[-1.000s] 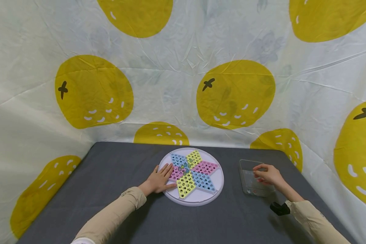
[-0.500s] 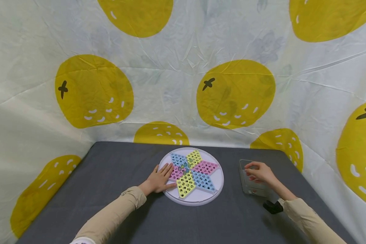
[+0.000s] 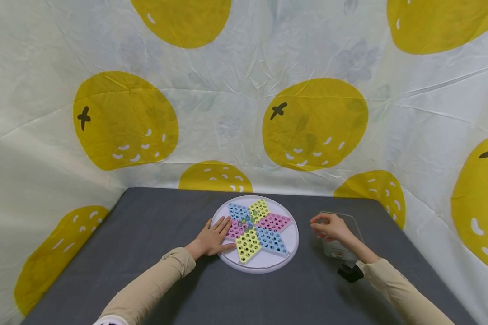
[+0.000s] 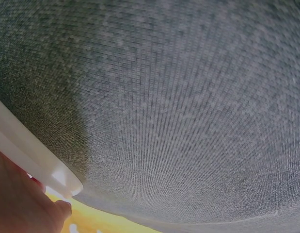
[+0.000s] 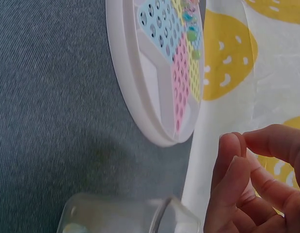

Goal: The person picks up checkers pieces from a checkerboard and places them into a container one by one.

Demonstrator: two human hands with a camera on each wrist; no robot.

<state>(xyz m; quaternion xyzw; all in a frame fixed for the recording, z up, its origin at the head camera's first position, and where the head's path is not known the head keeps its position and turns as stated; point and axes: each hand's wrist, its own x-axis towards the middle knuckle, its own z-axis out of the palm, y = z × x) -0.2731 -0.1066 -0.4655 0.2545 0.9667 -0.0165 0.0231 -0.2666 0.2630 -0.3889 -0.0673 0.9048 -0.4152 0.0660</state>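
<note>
My left hand point(image 3: 212, 239) lies flat with spread fingers over the left edge of a round white Chinese checkers board point(image 3: 268, 266). The board carries a star of pink, yellow and blue holed sections, with several glass marbles point(image 5: 191, 35) clustered near the middle. To the right of it, my right hand point(image 3: 334, 228) is held above the table and overlaps a clear plastic box point(image 3: 351, 221). Thumb and index fingertips meet in a pinch on what looks like a small marble, almost wholly hidden between them. A reddish marble point(image 3: 339, 254) shows in the box.
A dark grey cloth point(image 3: 162, 212) covers the table. Behind and beside it hangs a white curtain point(image 3: 219, 113) printed with large yellow fruit. A black strap-like device point(image 3: 350, 273) hangs under the right wrist.
My right hand has moved left from over the clear box toward the board, its fingertips still pinched. The left hand and the board have stayed in place.
</note>
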